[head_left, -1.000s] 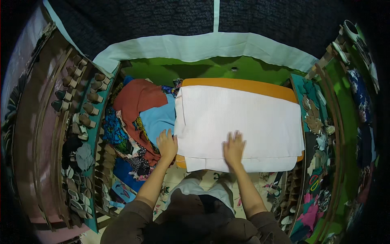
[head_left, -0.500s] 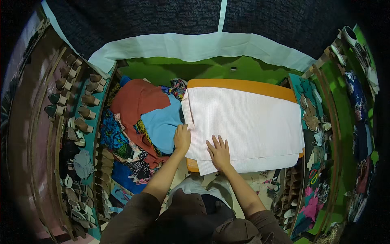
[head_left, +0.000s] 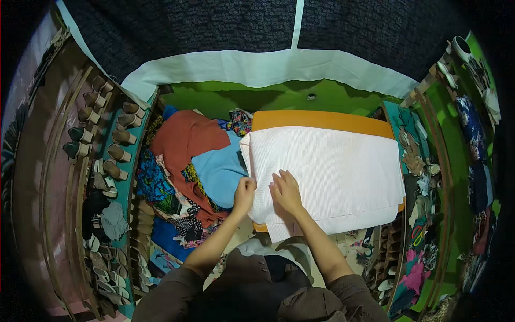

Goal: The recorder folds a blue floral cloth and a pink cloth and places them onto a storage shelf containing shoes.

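Note:
A pale pinkish-white cloth with fine stripes (head_left: 332, 172) lies spread over an orange-yellow padded board (head_left: 322, 118). The board's far edge shows beyond the cloth, and the cloth's near edge hangs over the front. At the cloth's left edge, my left hand (head_left: 244, 196) is closed, with the fabric edge at its curled fingers. My right hand (head_left: 287, 194) rests on the cloth a little to the right, fingers stretched out. Small creases run in the cloth between the two hands. Just left of my left hand lies a light blue cloth (head_left: 217, 172).
A rust-red cloth (head_left: 182, 134) tops a heap of patterned fabrics (head_left: 155, 180) on the left. Racks with wooden shoe forms (head_left: 123, 137) and shoes stand at the left. The right shelf bears green-handled scissors (head_left: 417, 234) and fabric scraps (head_left: 413, 276). A dark curtain (head_left: 214, 27) hangs beyond.
The striped cloth has shifted toward me, baring more of the board's far edge. My left hand has come nearer with the cloth's edge; my right hand has moved slightly farther up the cloth.

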The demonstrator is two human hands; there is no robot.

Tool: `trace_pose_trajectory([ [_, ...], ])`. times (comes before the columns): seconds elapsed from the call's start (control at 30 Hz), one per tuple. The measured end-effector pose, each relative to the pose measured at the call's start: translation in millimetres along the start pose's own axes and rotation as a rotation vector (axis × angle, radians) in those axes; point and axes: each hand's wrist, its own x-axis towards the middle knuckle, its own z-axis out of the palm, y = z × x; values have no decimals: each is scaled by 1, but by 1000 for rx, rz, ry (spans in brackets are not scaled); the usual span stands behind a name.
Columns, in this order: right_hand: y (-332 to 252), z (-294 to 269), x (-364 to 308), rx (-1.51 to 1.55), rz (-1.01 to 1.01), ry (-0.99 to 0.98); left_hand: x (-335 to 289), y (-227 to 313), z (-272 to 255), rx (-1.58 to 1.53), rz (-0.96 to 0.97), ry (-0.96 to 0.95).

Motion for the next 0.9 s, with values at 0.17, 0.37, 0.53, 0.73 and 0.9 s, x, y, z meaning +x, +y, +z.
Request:
trace_pose_trajectory([
  [0.17, 16, 4, -9, 56, -2, -33, 66, 9, -8, -745, -683, -552],
  [0.37, 18, -1, -9, 83, 21, -32, 100, 13, 17, -758, -561, -446],
  [0.53, 16, 0, -13, 101, 16, -77, 139, -13, 5, -1098, -610, -174],
  [0.73, 20, 0, -17, 68, 37, -129, 167, -25, -16, -528, -271, 94],
  [0.9, 4, 4, -31, -193, -67, -168, 127, -23, -21, 274, 254, 268],
])
